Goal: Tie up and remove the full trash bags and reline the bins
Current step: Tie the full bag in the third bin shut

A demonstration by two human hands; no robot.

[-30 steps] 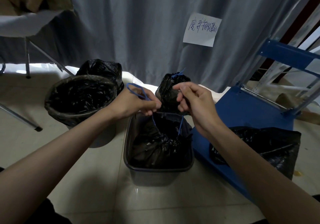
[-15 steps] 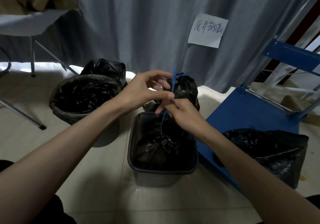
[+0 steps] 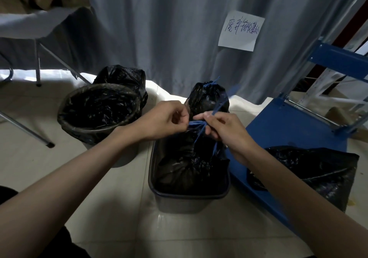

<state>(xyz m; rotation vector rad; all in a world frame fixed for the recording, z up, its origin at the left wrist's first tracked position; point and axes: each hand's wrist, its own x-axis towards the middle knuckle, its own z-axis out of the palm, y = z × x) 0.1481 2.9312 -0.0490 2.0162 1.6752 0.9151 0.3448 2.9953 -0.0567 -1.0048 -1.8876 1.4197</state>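
Both grips are pinched tight on the blue drawstring (image 3: pixel 196 125) – the left hand (image 3: pixel 165 119) nips one strand between thumb and curled fingers, the right hand (image 3: pixel 221 127) nips the other, with a loose tail running up past its thumb. The two grips sit close together, nearly touching, and the strands cross in a small knot between them. From that crossing the cords drop straight down to the gathered neck of the bag (image 3: pixel 189 164), which sits below the grips inside the bin (image 3: pixel 189 195), not yet lifted.

The step in hand looks like tying this bag off – the neck is already cinched and the knot appears half formed. Next, I judge, the hands should draw apart to snug the knot down, then take the strings together and lift the bag up out of the bin. Beyond the grips a tied bag (image 3: pixel 208 100) stands on the floor; off to the left a round bin (image 3: pixel 97 108) already wears a liner, so relining this one would follow
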